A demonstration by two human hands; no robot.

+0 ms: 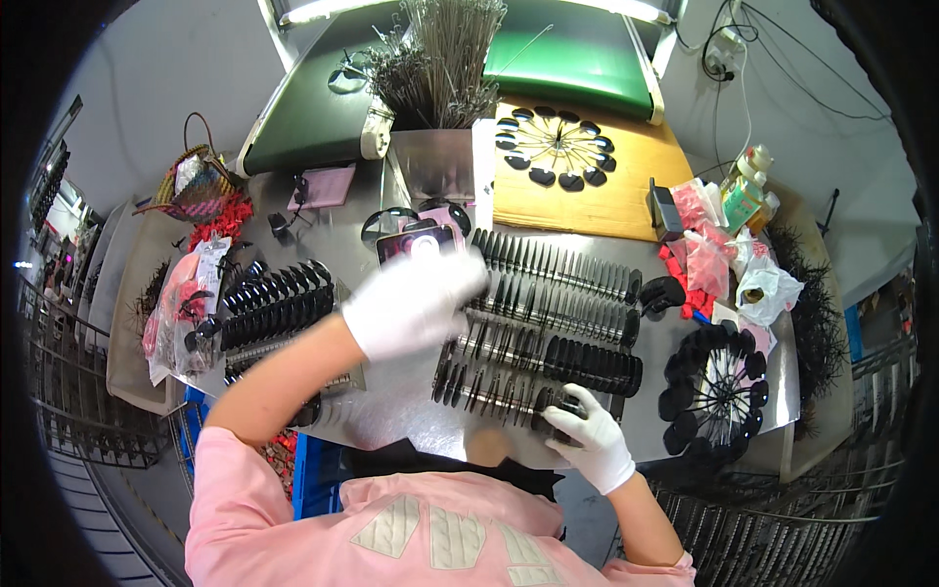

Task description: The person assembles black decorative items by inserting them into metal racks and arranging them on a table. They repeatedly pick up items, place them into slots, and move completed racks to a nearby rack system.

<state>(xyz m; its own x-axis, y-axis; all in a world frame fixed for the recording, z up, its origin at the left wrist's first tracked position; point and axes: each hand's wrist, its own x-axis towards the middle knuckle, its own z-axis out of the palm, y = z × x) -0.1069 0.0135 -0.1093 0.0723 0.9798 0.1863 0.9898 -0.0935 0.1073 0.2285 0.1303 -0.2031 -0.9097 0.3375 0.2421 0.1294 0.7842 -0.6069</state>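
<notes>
L hand (411,301), white glove, is raised over the metal worktable (391,411) w/ motion blur; fingers look loosely curled, can't tell if it's pinching anything. It hovers just left of the upper rows of the lens rack (548,323) — dark sunglass lenses standing on edge in several parallel rows across the table centre. R hand (592,438), also white-gloved, sits at the rack's near edge, fingers curled round and pinching dark lenses (558,403) in the front row, thumb side toward the person. A phone (421,241) w/ lit screen stands just behind the L hand, near two round dark lenses lying flat. A second rack of lenses (279,303) lies to the L, well apart from the R hand. To the R, a round wire carousel (719,386) rimmed w/ dark lenses rests on the table edge; a similar one (556,145) lies further back on a cardboard sheet (626,196). Bundle of bare wire holders (440,59) stands at the back by a green conveyor belt (577,54). Red bits in plastic bags (699,254) sit at R, woven basket (191,181) far L. Pink sleeves at the bottom of the view.
</notes>
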